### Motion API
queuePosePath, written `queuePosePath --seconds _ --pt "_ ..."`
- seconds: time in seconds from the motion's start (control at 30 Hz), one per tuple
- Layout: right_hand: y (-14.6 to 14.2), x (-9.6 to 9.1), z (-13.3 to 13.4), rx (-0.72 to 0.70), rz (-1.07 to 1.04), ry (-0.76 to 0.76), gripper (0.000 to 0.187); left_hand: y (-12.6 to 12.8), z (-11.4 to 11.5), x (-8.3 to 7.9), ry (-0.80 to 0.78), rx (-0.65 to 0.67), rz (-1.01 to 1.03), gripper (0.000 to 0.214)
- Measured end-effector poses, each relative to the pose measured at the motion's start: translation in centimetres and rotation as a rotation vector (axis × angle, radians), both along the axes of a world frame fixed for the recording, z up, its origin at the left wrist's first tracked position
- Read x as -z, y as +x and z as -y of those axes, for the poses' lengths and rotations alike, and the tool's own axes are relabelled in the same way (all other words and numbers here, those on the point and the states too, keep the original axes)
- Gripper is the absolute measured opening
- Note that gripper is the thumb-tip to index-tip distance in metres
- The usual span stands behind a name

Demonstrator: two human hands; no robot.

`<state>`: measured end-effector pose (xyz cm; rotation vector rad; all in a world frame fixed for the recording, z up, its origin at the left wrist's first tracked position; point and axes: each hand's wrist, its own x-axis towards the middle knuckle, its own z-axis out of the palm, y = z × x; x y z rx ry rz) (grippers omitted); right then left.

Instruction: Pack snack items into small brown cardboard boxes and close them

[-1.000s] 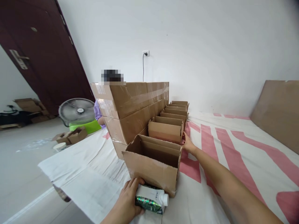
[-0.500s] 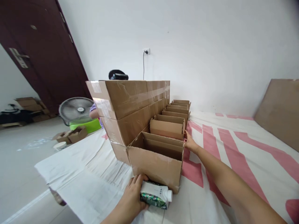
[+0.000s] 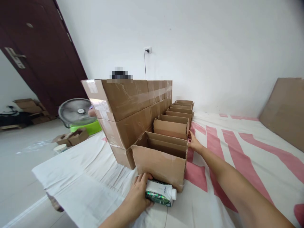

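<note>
My left hand (image 3: 140, 193) is closed around a small white-and-green drink carton (image 3: 160, 193) with a white screw cap. The carton lies on its side, cap to the right, close against the front of the nearest open cardboard box (image 3: 159, 164). That box stands with its top open, at the near end of a row of similar open boxes (image 3: 171, 128). At its far right corner my right hand (image 3: 195, 144) grips the cardboard; some fingertips are hidden behind the edge.
Taped closed cartons (image 3: 128, 101) form a three-high stack left of the row. A white-and-pink cloth (image 3: 218, 164) lies underneath. Further left are a fan (image 3: 79, 110), a green basin (image 3: 87, 128) and small boxes (image 3: 76, 137). A cardboard sheet (image 3: 282, 110) leans on the right.
The view has shifted slightly. The nearest open box, the carton and my left hand sit a little higher and further right in the picture. Both hands keep their holds.
</note>
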<state>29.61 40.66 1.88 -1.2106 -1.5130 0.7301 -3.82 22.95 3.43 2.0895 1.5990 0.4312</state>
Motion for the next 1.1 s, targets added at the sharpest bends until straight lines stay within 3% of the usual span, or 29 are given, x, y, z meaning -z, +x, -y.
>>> queuePosePath --seconds 0.3,0.63,0.9,1.1 --pt "0.1 -0.3 -0.1 -0.008 -0.028 -0.002 0.118 0.6 -1.0 0.2 0.023 0.010 -0.010 0.060" --pt "-0.1 -1.3 -0.3 -0.021 -0.074 0.021 0.104 1.7 -1.8 -0.3 0.001 0.003 -0.059 0.058" --pt "-0.2 -1.2 -1.0 0.012 -0.102 -0.020 0.109 2.2 -2.6 -0.5 0.004 0.008 -0.057 0.060" --pt "-0.6 -1.5 -0.2 -0.012 -0.104 -0.042 0.092 2.5 -3.1 -0.6 -0.002 -0.003 -0.065 0.060"
